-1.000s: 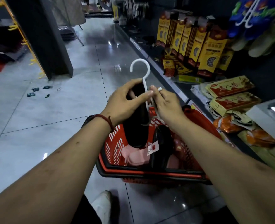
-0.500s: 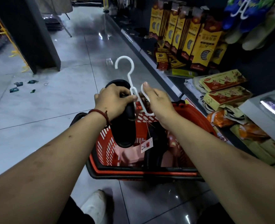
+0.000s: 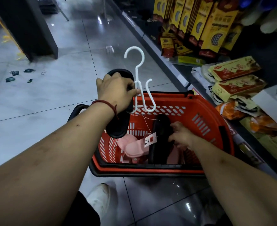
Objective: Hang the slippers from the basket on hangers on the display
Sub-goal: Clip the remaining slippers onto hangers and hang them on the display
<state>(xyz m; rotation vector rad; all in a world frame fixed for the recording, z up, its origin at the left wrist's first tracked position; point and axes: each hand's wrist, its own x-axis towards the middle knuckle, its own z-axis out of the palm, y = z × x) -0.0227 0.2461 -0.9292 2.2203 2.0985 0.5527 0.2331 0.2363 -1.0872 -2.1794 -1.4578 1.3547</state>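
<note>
Starting nearest you, note one white shoe (image 3: 100, 198) on the tiled floor. Just beyond it stands one red basket (image 3: 199, 115).

Contents of the basket:
- one lower black slipper (image 3: 160, 141), lying on its edge;
- pink slippers (image 3: 134, 149): at least two show, and the rest is hidden, so no exact count can be given.

Your right hand (image 3: 181, 136) is down inside the basket, with its fingers curled over the side of the lower black slipper. One price tag (image 3: 150, 139) hangs on a thread just left of that slipper.

Your left hand (image 3: 116, 93), with one red cord (image 3: 105, 103) on its wrist, is raised over the basket's far left corner. It grips the upper black slipper (image 3: 118, 129), held on end, together with the stem of one white hanger (image 3: 136, 72). The hanger's top hook points up, clear of the hand. One lower hook shows free to the right of the hand.

Totals: two black slippers, one in each hand, and one hanger.

Farther right, a shelf (image 3: 159, 52) carries upright yellow boxes (image 3: 216, 26) and two flat packets (image 3: 234, 69).
</note>
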